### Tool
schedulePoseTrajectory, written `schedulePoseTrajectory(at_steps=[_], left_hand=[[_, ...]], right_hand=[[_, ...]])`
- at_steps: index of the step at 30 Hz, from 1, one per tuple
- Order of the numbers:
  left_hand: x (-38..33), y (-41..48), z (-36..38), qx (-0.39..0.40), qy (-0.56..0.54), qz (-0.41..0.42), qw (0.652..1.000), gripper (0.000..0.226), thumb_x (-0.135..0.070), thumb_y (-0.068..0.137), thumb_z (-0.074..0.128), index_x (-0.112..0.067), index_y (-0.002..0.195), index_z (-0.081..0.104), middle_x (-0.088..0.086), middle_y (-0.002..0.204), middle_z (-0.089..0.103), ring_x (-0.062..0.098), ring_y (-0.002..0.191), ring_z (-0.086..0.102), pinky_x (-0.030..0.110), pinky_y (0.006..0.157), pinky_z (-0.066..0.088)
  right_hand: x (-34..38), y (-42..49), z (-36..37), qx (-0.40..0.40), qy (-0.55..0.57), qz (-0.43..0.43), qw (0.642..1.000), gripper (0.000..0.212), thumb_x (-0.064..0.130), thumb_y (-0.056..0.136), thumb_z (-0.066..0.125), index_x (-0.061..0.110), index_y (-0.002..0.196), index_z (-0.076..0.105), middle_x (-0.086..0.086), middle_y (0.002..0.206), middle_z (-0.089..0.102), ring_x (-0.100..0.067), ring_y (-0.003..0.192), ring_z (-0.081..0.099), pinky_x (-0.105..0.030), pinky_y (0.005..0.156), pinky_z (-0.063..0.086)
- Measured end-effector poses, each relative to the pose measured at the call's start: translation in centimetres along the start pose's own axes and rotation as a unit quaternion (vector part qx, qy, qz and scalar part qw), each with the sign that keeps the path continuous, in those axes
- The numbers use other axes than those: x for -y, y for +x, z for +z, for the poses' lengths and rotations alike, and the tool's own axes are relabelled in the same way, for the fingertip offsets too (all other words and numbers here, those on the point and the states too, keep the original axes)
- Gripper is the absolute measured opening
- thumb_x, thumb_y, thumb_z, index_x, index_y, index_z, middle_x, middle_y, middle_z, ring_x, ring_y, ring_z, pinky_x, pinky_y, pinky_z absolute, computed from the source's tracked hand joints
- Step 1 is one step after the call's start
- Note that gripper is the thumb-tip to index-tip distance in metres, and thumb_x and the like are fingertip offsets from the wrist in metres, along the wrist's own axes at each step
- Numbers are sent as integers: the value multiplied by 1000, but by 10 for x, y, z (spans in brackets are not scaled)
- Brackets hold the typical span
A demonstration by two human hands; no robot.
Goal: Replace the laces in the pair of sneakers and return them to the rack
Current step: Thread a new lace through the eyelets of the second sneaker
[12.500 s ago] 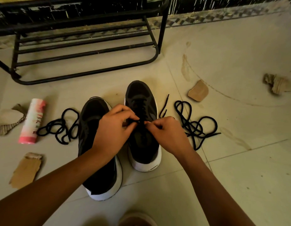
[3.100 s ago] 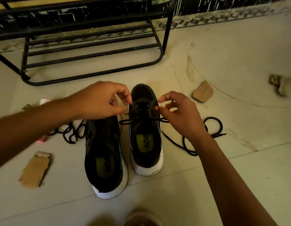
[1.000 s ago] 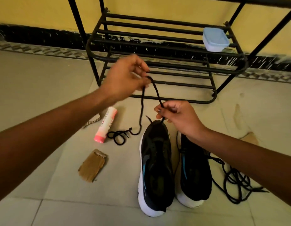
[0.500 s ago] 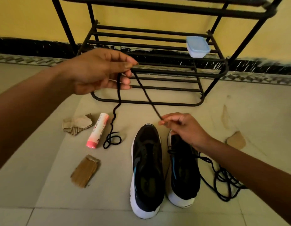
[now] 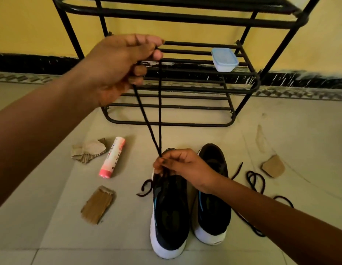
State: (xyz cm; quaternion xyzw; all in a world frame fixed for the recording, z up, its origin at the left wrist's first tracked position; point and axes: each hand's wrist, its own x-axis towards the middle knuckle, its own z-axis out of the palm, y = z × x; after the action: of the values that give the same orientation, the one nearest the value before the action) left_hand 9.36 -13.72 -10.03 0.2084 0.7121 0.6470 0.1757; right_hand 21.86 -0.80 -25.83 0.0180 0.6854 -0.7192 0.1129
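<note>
Against the far yellow wall stands the black rack. Its low shelves are bare bars, except for a small blue-lidded box at the right end, so there is open room for the pair at the left and the middle. On the floor near it the left sneaker and the right sneaker stand side by side, toes to the rack. The left hand is raised, with thumb and fingers clamped on the fold of a black lace. The right hand pinches both strands together just above the left sneaker's toe. I judge the lace is stretched double to match its halves before threading. More lace lies looped at the right, and a pink tube and cardboard pieces lie at the left, so the way to the rack is free
</note>
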Motion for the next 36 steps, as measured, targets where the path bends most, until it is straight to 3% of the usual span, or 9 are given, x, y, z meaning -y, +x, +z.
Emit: schedulePoseTrajectory(at_steps=[12, 16, 18, 21, 24, 28, 31, 33, 36], left_hand=[[78, 6, -70, 39, 487, -2, 873, 11, -16, 86, 60, -25, 89, 62, -10, 79, 60, -3, 76, 53, 22, 71, 41], [83, 3, -81, -6, 165, -110, 980, 10, -15, 93, 51, -20, 89, 59, 0, 74, 56, 11, 70, 56, 28, 71, 51], [85, 3, -90, -29, -74, -154, 985, 13, -18, 95, 47, -23, 85, 54, -4, 64, 53, 7, 67, 61, 34, 75, 58], [90, 4, -95, -52, -164, -172, 970, 20, -18, 97, 43, -24, 79, 49, -7, 56, 46, 4, 56, 52, 22, 62, 56], [100, 2, -93, -72, 127, -125, 981, 13, -14, 98, 44, -22, 90, 50, 0, 68, 51, 12, 61, 44, 23, 56, 40], [123, -1, -97, -6, 493, -23, 870, 9, -18, 93, 54, -16, 100, 49, 8, 70, 61, 20, 64, 53, 28, 58, 40], [117, -4, -97, -61, 150, -122, 979, 10, -16, 94, 52, -20, 84, 52, 1, 74, 56, 14, 69, 56, 34, 73, 52], [110, -2, -103, -83, -101, -167, 977, 19, -17, 96, 47, -22, 77, 50, -4, 66, 51, 6, 62, 57, 32, 72, 58], [104, 1, -106, -86, -98, -173, 976, 26, -16, 97, 44, -24, 73, 45, -7, 56, 43, 4, 53, 43, 18, 56, 49]], right_hand=[[6, -24, -78, -127, -49, 93, 986, 25, 27, 76, 61, 10, 91, 72, 5, 82, 72, -5, 58, 48, -18, 56, 41], [2, -27, -84, -132, -64, 120, 982, 23, 24, 81, 61, 7, 94, 71, 9, 73, 69, -6, 57, 45, -17, 55, 39], [1, -29, -86, -136, -47, 126, 981, 30, 27, 75, 63, 6, 94, 71, 7, 76, 70, -7, 55, 42, -16, 52, 36], [-1, -27, -87, -134, -35, 140, 980, 30, 27, 75, 64, 6, 95, 71, 5, 80, 71, -6, 52, 41, -17, 49, 32], [-2, -25, -88, -136, -3, 172, 976, 18, 18, 83, 62, 7, 95, 70, 3, 84, 73, -3, 48, 41, -13, 42, 31], [-6, -25, -93, -147, -3, 211, 966, 18, 18, 82, 63, 8, 94, 71, -1, 87, 74, -2, 48, 39, -11, 41, 29], [-9, -27, -99, -174, 17, 222, 959, 18, 17, 77, 65, 8, 92, 70, -2, 86, 74, 0, 45, 40, -11, 39, 28], [-10, -29, -102, -185, 33, 226, 956, 22, 17, 73, 67, 8, 92, 70, -2, 86, 74, 0, 45, 41, -11, 40, 28], [-7, -30, -104, -179, 33, 223, 958, 28, 19, 68, 68, 8, 93, 70, -2, 85, 74, 0, 45, 40, -11, 40, 27]])
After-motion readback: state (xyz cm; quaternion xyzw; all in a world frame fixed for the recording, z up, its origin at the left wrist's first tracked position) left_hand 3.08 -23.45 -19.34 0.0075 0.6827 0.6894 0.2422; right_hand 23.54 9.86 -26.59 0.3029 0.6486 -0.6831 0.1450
